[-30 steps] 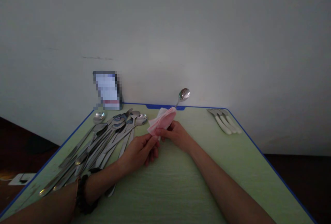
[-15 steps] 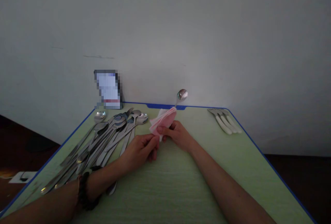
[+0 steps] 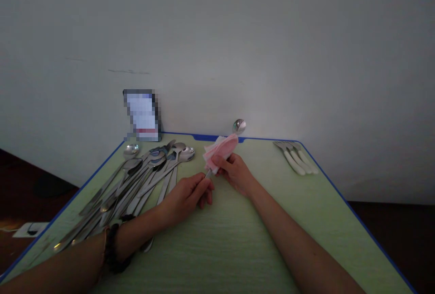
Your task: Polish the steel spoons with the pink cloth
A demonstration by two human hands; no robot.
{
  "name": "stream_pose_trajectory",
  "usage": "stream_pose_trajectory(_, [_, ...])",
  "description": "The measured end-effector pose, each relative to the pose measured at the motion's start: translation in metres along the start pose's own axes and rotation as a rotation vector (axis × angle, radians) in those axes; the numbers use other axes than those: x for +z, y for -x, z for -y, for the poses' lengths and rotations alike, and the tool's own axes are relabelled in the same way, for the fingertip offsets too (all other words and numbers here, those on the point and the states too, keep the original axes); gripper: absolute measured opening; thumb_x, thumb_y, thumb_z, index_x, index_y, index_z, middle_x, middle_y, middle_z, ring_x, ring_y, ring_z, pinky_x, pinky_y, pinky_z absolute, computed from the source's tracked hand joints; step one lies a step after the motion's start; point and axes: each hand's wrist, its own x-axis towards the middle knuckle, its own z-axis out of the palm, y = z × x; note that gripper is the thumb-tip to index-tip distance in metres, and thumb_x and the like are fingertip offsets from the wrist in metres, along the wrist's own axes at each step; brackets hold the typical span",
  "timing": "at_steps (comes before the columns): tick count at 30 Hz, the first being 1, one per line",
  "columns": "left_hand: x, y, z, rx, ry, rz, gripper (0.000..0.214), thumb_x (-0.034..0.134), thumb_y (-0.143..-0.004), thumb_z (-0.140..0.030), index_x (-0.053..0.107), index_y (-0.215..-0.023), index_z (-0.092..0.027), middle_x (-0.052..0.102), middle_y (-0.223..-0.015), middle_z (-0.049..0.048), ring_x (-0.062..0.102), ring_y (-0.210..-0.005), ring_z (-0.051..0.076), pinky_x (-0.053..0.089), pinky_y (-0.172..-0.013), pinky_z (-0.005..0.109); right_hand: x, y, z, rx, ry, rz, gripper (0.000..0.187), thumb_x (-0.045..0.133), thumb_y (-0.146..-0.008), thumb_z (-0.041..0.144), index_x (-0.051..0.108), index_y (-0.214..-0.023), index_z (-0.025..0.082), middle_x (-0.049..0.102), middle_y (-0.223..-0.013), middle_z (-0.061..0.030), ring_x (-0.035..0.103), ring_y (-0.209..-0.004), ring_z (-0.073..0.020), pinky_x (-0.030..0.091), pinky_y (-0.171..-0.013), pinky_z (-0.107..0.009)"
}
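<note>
A metal spoon [image 3: 239, 126] is held over the middle of the table, its bowl pointing away from me toward the wall. My left hand [image 3: 191, 193] pinches the end of its handle. Wrapped around the handle is a folded pink and white cloth [image 3: 222, 148], which my right hand [image 3: 234, 171] squeezes between thumb and fingers. The cloth hides most of the handle, and the bowl sticks out beyond it. Left of my left hand lies a loose pile of metal spoons and other cutlery [image 3: 146, 178], partly covered by my forearm.
Several forks with white handles [image 3: 295, 160] lie side by side at the table's far right. A phone with a blurred screen [image 3: 142, 115] leans on the wall at the back left. The green table [image 3: 217, 248] has a blue edge and meets the wall.
My right hand and the cloth have slid up the handle, away from me and toward the spoon's bowl. Part of the handle now shows beside my left fingers.
</note>
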Motion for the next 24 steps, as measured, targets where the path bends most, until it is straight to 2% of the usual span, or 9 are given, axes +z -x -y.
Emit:
stream_pose_trajectory(11, [-0.0002, 0.0019, 0.0066, -0.031, 0.188, 0.050, 0.031, 0.036, -0.093, -0.040, 0.055, -0.090, -0.016, 0.061, -0.067, 0.0004, 0.051, -0.054, 0.011, 0.038, -0.050, 0.021, 0.0007, 0.0010, 0.0017, 0.020, 0.018, 0.019, 0.036, 0.077, -0.054, 0.045, 0.061, -0.067, 0.015, 0.059, -0.061, -0.0002, 0.049, -0.055, -0.0102, 0.038, -0.054, -0.024])
stream_pose_trajectory(24, [-0.0003, 0.0016, 0.0045, -0.033, 0.167, 0.047, 0.033, 0.035, -0.093, -0.042, 0.055, -0.085, -0.016, 0.060, -0.063, 0.0000, 0.052, -0.054, 0.012, 0.041, -0.052, 0.022, -0.0019, -0.0002, -0.0008, 0.023, 0.021, 0.020, 0.036, 0.076, -0.057, 0.045, 0.062, -0.070, 0.015, 0.061, -0.066, -0.0017, 0.052, -0.058, -0.0114, 0.041, -0.059, -0.026])
